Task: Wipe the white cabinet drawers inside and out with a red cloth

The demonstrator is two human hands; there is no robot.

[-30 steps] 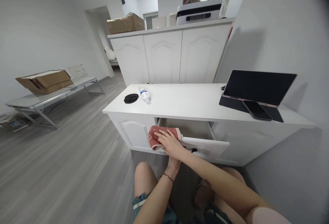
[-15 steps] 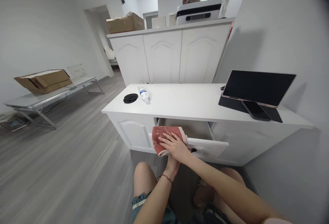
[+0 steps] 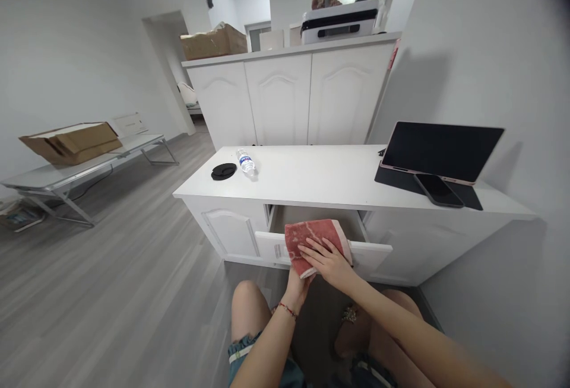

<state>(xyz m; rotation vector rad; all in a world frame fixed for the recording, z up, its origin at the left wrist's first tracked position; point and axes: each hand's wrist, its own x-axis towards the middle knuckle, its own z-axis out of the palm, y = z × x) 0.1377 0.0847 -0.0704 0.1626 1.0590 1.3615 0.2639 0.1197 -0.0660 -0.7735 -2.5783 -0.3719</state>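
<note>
A red cloth [image 3: 317, 244] is draped over the front edge of an open white drawer [image 3: 374, 253]. The right hand [image 3: 328, 262] lies on the cloth, fingers [image 3: 312, 250] spread flat, gripping nothing. The left hand [image 3: 297, 284] reaches up beneath the drawer front; whether its fingers grip cannot be told.

Soft red cloth with pale marks [image 3: 312, 238], folded flat, draped over the front edge of the open white wooden drawer [image 3: 374, 253]
</note>
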